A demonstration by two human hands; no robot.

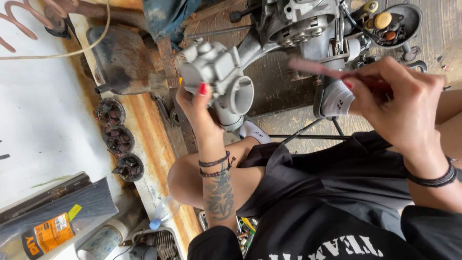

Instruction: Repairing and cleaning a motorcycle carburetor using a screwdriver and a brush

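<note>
Held aloft at ten o'clock: grey carburetor, clamped in left hand; right hand at two o'clock pinched shut on blurred pinkish brush. Best worked with short strokes, carburetor body kept steady, bore facing brush

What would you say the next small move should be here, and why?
Probably bring the brush in to the carburetor. The left hand holds the grey carburetor up, its round opening turned toward the right hand, which grips the blurred, reddish brush a short way off, its tip pointing at the part but not touching it.
</note>
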